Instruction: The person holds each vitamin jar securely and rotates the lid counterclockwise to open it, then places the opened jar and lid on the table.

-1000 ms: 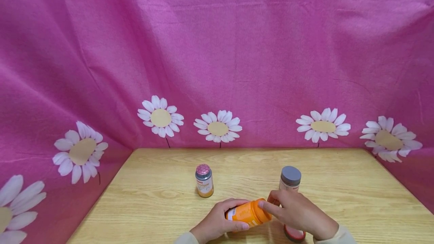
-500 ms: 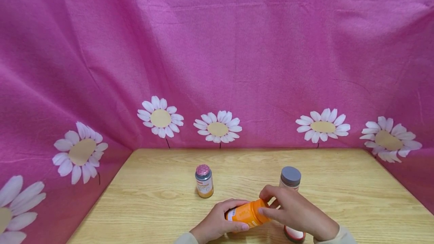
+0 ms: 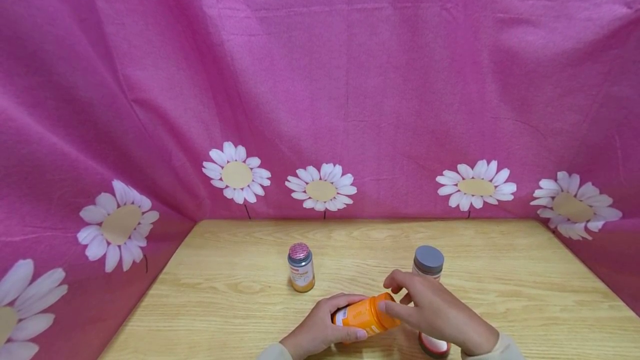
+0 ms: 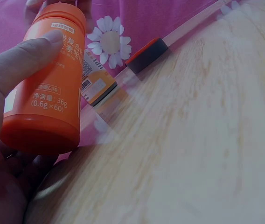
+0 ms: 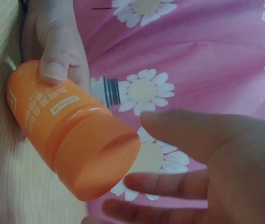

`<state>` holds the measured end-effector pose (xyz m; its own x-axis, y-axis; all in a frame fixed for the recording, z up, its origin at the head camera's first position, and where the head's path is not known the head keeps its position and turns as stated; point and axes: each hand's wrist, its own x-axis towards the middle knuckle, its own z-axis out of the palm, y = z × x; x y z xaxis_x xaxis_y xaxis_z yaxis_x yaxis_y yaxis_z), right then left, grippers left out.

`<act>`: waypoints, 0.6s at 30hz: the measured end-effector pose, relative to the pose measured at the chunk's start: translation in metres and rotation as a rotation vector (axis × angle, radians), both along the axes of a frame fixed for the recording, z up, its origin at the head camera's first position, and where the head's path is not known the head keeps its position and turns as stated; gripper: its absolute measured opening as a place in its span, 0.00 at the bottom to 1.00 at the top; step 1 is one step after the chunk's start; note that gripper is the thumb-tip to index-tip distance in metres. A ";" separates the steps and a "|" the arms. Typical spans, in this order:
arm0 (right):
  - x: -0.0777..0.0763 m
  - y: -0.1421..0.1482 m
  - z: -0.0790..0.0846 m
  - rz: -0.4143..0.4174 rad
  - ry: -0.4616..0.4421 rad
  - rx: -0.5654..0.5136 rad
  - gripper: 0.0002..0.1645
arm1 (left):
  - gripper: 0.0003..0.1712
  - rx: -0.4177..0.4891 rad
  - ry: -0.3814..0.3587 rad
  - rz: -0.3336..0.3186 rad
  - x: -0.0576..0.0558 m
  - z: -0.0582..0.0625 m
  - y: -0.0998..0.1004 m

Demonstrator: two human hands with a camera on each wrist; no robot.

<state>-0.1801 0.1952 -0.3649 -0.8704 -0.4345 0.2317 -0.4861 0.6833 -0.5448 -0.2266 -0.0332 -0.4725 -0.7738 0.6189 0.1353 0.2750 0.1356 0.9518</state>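
Observation:
An orange plastic bottle (image 3: 361,316) lies tilted in my left hand (image 3: 320,326), its orange cap (image 5: 97,156) pointing right. The left thumb (image 4: 27,58) presses along the printed side while the fingers wrap around the far side, partly hidden. My right hand (image 3: 435,307) is beside the cap. In the right wrist view the right fingers (image 5: 170,184) are spread and loosely bent next to the cap, gripping nothing.
A small jar (image 3: 301,271) with a pink foil top stands behind the left hand. A grey-capped bottle (image 3: 428,260) stands behind the right hand, partly covered. A red-rimmed lid (image 3: 434,345) lies below the right wrist. A pink daisy-printed cloth (image 3: 390,99) hangs behind the table.
My right fingers have shifted from the cap's end over to its upper side, then lifted slightly away. The left hand and the orange bottle have stayed in place.

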 end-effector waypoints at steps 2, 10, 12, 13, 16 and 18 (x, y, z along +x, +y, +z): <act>0.000 0.000 0.000 -0.043 0.011 0.035 0.19 | 0.26 0.008 0.002 -0.005 -0.001 -0.001 0.000; 0.001 0.001 -0.002 -0.082 -0.060 0.109 0.21 | 0.27 0.012 0.018 -0.002 -0.001 -0.001 0.000; 0.001 0.001 -0.003 -0.063 -0.072 0.101 0.20 | 0.26 0.005 0.016 0.002 0.000 0.000 0.000; 0.000 0.001 -0.003 -0.050 -0.069 0.094 0.20 | 0.26 0.001 0.016 0.003 0.000 0.000 0.000; 0.000 0.001 -0.003 -0.016 -0.053 0.074 0.18 | 0.26 -0.007 0.016 0.002 0.000 -0.001 0.000; 0.000 0.001 -0.003 -0.002 -0.036 0.064 0.19 | 0.26 -0.007 0.017 0.001 -0.001 -0.001 0.000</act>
<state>-0.1797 0.1963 -0.3680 -0.8782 -0.4461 0.1724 -0.4662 0.7180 -0.5169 -0.2273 -0.0328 -0.4737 -0.7720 0.6191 0.1439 0.2907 0.1426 0.9461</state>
